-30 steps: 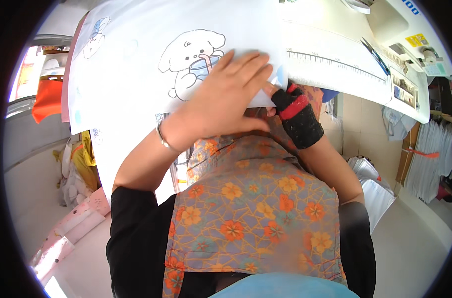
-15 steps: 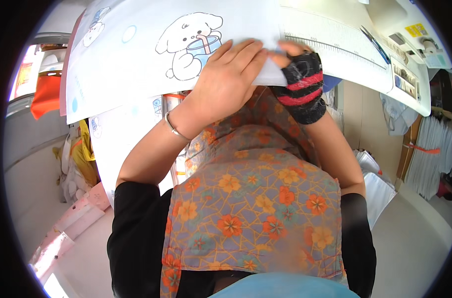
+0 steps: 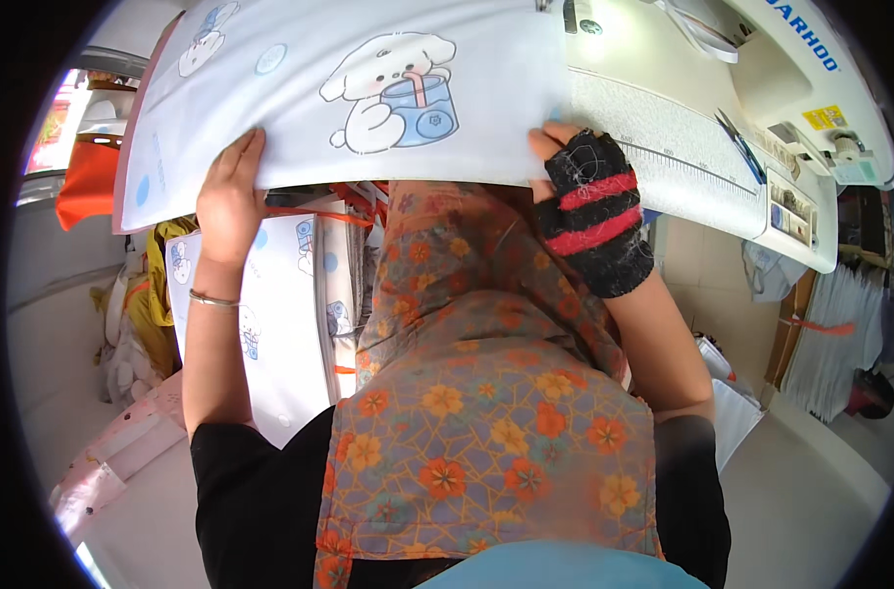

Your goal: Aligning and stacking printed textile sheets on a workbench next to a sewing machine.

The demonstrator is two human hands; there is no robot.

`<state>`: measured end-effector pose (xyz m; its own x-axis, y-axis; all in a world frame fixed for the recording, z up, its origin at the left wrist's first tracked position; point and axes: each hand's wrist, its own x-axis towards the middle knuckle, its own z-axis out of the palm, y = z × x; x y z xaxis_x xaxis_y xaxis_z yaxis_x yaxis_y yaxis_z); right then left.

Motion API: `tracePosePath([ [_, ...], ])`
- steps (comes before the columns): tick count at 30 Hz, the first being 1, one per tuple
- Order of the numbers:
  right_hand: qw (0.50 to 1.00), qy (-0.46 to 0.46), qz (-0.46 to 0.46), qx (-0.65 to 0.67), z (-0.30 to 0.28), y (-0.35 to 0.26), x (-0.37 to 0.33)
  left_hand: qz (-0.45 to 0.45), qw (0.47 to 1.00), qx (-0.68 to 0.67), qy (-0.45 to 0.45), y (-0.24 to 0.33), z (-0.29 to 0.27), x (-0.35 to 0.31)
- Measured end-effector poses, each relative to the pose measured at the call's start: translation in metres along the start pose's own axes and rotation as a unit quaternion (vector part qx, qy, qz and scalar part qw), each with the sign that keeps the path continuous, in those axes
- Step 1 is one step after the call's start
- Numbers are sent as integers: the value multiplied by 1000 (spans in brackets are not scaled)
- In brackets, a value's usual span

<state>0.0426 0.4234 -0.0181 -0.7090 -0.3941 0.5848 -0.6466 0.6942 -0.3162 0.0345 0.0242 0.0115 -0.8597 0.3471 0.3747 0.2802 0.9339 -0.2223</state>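
Note:
A white printed fabric piece (image 3: 300, 128), with a cartoon puppy drinking from a blue cup, lies across the table in front of me. My left hand (image 3: 233, 196), bare with a bracelet at the wrist, rests near its front edge on the left, fingers stretched out on the cloth. At the right front corner, my right hand (image 3: 586, 201) wears a black fingerless glove with pink stripes. Its bare fingertips close on the fabric's edge there, the thumb lower than the fingers. The fabric shows slight wrinkles toward the far side.
On the right stands a white sewing machine (image 3: 810, 59), with a ruler strip (image 3: 663, 157) along its table and dark tweezers (image 3: 741, 147) lying on it. More printed fabric (image 3: 261, 344) hangs below on the left. Stacked white pieces (image 3: 840, 334) stand at the right.
My left hand has moved left from beside the right hand to the fabric's left part, uncovering the printed cup. My right hand has come slightly nearer, and the fabric lies spread between both.

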Motion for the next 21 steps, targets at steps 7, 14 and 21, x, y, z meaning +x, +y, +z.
tracePosePath([
  [7, 999, -45, -12, -21, 2, 12, 27, 9, 999, 10, -33, -36, 21, 46],
  [14, 997, -50, -31, -48, 15, 33, 54, 12, 999, 35, -29, -60, 50, 91],
  [21, 995, -50, -31, -86, 29, 61, 78, 21, 997, 67, -32, -77, 74, 122],
])
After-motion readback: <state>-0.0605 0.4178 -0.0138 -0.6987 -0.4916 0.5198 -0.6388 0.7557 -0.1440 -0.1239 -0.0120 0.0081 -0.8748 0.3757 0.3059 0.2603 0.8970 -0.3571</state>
